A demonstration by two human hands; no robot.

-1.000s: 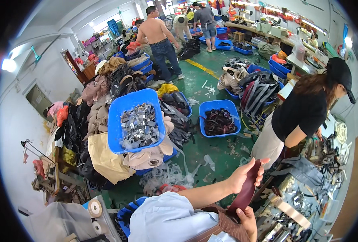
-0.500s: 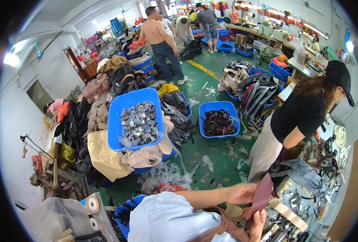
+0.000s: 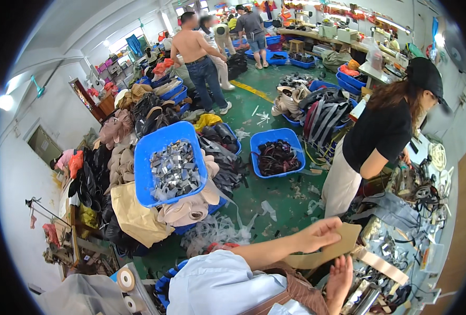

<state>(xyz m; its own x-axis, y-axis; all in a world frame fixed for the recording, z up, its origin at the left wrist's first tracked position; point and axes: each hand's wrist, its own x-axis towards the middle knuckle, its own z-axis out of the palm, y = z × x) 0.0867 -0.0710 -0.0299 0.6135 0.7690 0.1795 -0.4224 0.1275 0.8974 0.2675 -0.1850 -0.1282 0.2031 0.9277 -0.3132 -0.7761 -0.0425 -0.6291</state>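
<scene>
One tan strip (image 3: 345, 242), raised just beyond the striped brown apron (image 3: 307, 295). Gripped near its broad end between thumb and fingers of the left hand (image 3: 315, 236) — below, right hand (image 3: 340, 276) with fingers loosely uncurled; cannot tell whether touching the lower edge. Just rightward, a pale beige band (image 3: 382, 266). Farther out, a black-capped co-worker (image 3: 378, 136) — and, ahead to the left, a blue tub (image 3: 142, 157) of small metallic pieces (image 3: 177, 170).

The flat strip (image 3: 344, 240) at lower right is plain tan. At bottom centre, the shirt (image 3: 206, 281) is pale blue and the apron (image 3: 304, 294) brown with fine lighter stripes. Left of centre, a bright blue tub (image 3: 144, 163) holds silver, grey and white pieces (image 3: 176, 170). The floor (image 3: 267, 197) is green, its line (image 3: 251, 90) yellow at upper centre.
</scene>
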